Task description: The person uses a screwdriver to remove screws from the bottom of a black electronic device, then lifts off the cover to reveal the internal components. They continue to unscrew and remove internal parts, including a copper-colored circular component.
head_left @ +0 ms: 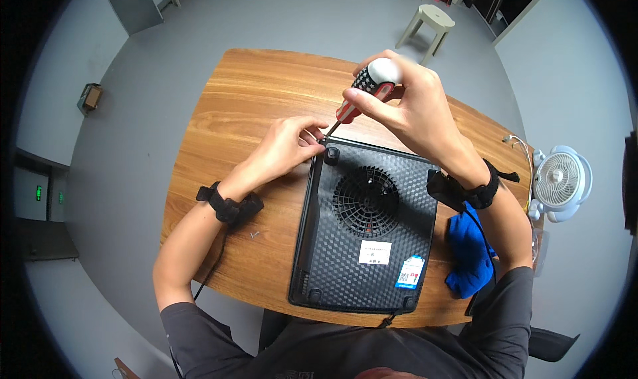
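A black flat appliance (352,259), which looks like an induction cooker, lies bottom up on the wooden table, with a round fan grille (365,201) and rubber feet. My right hand (419,103) is wrapped round the handle of a screwdriver (362,93) with a red, white and black star-patterned grip. Its shaft slants down to the cooker's far left corner. At that corner, my left hand (282,146) curls its thumb and fingers close round the screwdriver's tip; whatever they pinch is too small to make out. A few small screws (254,235) lie left of the cooker.
A blue cloth (469,252) lies right of the cooker, beneath my right forearm. At the table's right edge stand a small white fan (559,183) and a white cable (518,141). Black straps with dangling cords circle both wrists. A stool (432,23) stands beyond the table.
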A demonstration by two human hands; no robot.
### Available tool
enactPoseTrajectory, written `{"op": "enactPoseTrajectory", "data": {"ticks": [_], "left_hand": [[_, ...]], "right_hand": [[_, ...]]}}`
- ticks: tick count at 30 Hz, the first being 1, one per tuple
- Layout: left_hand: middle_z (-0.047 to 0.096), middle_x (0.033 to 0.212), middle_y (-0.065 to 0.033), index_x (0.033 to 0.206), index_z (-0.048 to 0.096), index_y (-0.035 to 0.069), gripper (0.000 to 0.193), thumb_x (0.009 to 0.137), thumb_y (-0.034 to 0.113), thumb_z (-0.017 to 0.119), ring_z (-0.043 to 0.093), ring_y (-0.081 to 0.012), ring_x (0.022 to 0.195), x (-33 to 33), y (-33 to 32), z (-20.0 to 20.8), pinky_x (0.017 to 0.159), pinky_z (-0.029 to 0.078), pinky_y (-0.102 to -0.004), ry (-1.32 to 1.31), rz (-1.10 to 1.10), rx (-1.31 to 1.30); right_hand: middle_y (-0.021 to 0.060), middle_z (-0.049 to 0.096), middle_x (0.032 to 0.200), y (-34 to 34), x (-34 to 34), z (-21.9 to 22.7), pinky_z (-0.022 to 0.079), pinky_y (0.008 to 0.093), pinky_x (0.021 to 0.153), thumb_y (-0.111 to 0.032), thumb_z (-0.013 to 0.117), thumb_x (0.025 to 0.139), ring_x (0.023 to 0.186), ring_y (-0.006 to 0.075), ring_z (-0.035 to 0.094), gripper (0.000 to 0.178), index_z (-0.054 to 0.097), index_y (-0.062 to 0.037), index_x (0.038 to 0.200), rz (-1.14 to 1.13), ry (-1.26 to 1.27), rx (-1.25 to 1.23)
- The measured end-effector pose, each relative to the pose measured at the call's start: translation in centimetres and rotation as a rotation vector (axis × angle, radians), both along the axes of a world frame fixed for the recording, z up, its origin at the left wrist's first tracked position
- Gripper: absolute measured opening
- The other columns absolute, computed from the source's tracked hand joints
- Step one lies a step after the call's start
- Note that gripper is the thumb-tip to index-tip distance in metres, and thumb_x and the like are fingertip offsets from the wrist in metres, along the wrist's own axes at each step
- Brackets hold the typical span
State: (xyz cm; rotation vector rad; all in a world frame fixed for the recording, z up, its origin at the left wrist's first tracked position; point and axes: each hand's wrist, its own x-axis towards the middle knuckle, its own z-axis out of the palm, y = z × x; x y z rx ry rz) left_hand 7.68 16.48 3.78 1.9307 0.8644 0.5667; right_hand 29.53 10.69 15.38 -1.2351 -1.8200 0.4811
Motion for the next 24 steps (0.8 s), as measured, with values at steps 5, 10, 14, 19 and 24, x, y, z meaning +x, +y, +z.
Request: {"op": "enactPoseTrajectory", "data": {"ticks": [5, 10, 14, 19, 24], "left_hand": [[0.074, 0.083, -0.0113, 0.100, 0.073, -0.002, 0.015, 0.087, 0.004, 0.073, 0.071, -0.0159, 0.078, -0.2, -0.5, 0.6, 0.074, 0.058, -0.0306, -0.017, 0.042, 0.034], [0.075, 0.086, -0.0103, 0.098, 0.074, -0.002, 0.013, 0.089, 0.007, 0.071, 0.072, -0.0180, 0.083, -2.9, -0.8, 1.3, 0.076, 0.056, -0.0327, 0.118, -0.006, 0.128], [0.073, 0.090, -0.0135, 0.097, 0.076, 0.001, 0.014, 0.085, 0.007, 0.073, 0.071, -0.0255, 0.086, -7.7, -2.1, 1.7, 0.077, 0.056, -0.0357, 0.283, -0.175, 0.035], [0.073, 0.090, -0.0155, 0.094, 0.073, -0.001, 0.012, 0.084, 0.006, 0.072, 0.071, -0.0295, 0.084, -11.5, -6.2, 1.2, 0.076, 0.056, -0.0373, 0.495, -0.174, -0.050], [0.071, 0.085, -0.0149, 0.086, 0.067, -0.001, 0.010, 0.082, 0.006, 0.073, 0.068, -0.0306, 0.079, -12.3, -6.9, 0.6, 0.072, 0.055, -0.0379, 0.530, -0.248, -0.017]], "right_hand": [[0.0122, 0.070, 0.076, 0.0, -0.7, -0.3, 0.059, 0.0309, 0.064, -0.029, 0.083, 0.085, 0.071, 0.0196, 0.073, 0.037, 0.064, 0.0023, 0.087, -0.007, -0.010, 0.003], [0.0092, 0.074, 0.076, -0.5, -1.5, -0.2, 0.059, 0.0270, 0.065, -0.027, 0.079, 0.090, 0.076, 0.0169, 0.076, 0.030, 0.063, -0.0012, 0.089, 0.043, -0.002, 0.053], [0.0094, 0.074, 0.076, -1.6, -1.6, 0.2, 0.060, 0.0275, 0.066, -0.025, 0.077, 0.092, 0.077, 0.0177, 0.077, 0.028, 0.062, -0.0007, 0.091, 0.064, -0.011, 0.008], [0.0094, 0.074, 0.077, -1.5, -1.9, -0.5, 0.060, 0.0276, 0.067, -0.027, 0.076, 0.092, 0.077, 0.0169, 0.076, 0.030, 0.062, -0.0007, 0.090, 0.081, -0.038, -0.010], [0.0096, 0.074, 0.077, -1.0, -2.5, -1.4, 0.060, 0.0279, 0.066, -0.027, 0.076, 0.092, 0.076, 0.0168, 0.076, 0.030, 0.062, -0.0007, 0.090, 0.102, -0.015, -0.038]]}}
